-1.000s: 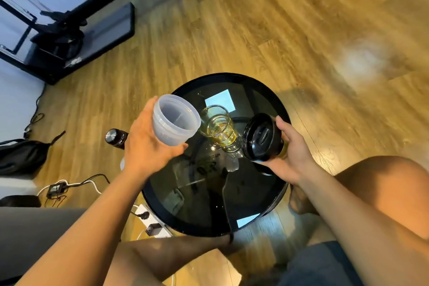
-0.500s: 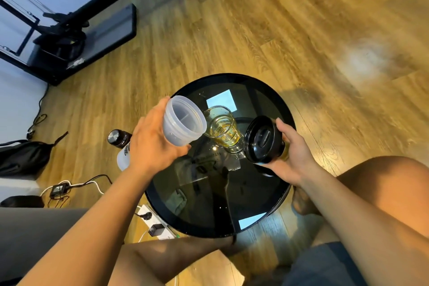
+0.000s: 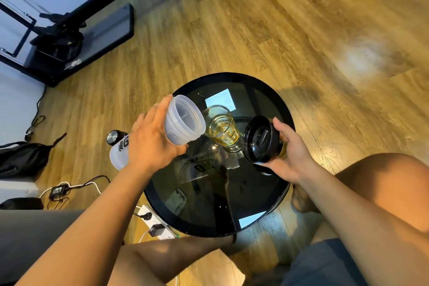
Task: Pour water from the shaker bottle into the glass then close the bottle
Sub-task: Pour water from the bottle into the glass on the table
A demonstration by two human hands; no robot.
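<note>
Translucent plastic shaker bottle [image 3: 183,123] gripped in left hand [image 3: 153,139], tipped toward clear glass [image 3: 222,130] at 3 o'clock; right hand [image 3: 290,153] clamps black lid [image 3: 261,139]. Keep tilting slowly, mouth over the rim.

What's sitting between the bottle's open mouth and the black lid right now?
In the head view, the glass stands on the table between the shaker bottle in the left hand and the lid in the right hand.
</note>
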